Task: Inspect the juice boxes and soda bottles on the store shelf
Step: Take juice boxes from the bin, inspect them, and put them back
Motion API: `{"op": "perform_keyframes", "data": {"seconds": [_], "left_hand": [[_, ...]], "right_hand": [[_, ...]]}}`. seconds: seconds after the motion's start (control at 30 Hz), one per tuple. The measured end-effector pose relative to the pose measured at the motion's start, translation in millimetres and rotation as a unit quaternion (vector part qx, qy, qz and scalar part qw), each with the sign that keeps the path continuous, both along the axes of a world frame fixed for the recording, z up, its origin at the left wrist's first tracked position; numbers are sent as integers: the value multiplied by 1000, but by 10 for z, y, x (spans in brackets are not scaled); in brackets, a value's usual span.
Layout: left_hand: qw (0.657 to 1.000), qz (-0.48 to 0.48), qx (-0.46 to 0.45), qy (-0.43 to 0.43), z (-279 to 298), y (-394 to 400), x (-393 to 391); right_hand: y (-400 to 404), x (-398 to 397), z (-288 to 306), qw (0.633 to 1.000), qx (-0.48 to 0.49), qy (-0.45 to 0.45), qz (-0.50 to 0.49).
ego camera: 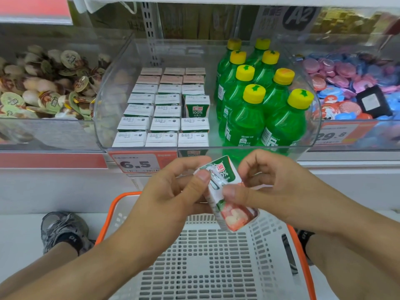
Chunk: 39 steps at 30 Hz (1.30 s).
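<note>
Two hands, left hand (171, 191) and right hand (270, 187), pinching one tilted juice box (227, 198) above white basket (194, 256), shelf bin (112, 83) holding green soda bottles (249, 109)

Bare forearms, grey sneakers (62, 226), black socks (71, 240)

Green soda bottles (246, 113): 8; held juice box (225, 191): 1; basket (194, 256): 1

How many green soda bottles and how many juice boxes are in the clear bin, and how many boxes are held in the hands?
Green soda bottles: 8
Juice boxes in the clear bin: 20
Juice box held by left hand and right hand: 1
Total: 29
</note>
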<state>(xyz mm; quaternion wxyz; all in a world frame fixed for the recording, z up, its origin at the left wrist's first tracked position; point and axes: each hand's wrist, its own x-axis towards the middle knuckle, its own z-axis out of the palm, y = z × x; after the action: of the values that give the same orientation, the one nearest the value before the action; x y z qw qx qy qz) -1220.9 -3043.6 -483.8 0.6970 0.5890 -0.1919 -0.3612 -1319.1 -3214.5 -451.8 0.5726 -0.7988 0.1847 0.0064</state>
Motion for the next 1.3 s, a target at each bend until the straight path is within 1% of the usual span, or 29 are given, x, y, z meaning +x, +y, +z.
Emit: {"op": "perform_keyframes", "data": {"seconds": [0.13,0.47,0.73,1.0,1.1,1.17,1.2,1.23,1.3], "left_hand": [[1000,2,-15,3,-23,-10,-5],[1000,9,2,-5,-37,-27,11],[999,27,21,-13,-25,-17,20],[999,40,9,-10,3,-20,13],[998,56,-21,-18,10,-24,-27],[996,70,-37,-36,20,-27,-46],[995,73,-30,-60,12,-28,-47],[992,75,-17,-95,6,-23,-47],[980,77,4,-185,6,12,-31]], "right_hand": [[13,27,12,999,36,-11,-20],[-29,20,-15,999,38,-17,17],[-58,27,-33,998,57,0,33],[-56,37,-10,997,76,10,32],[-44,28,46,997,72,25,30],[-34,16,83,995,99,28,21],[-32,8,95,992,121,27,11],[-33,0,105,990,137,26,3],[-48,-4,121,990,139,22,-8]]}}
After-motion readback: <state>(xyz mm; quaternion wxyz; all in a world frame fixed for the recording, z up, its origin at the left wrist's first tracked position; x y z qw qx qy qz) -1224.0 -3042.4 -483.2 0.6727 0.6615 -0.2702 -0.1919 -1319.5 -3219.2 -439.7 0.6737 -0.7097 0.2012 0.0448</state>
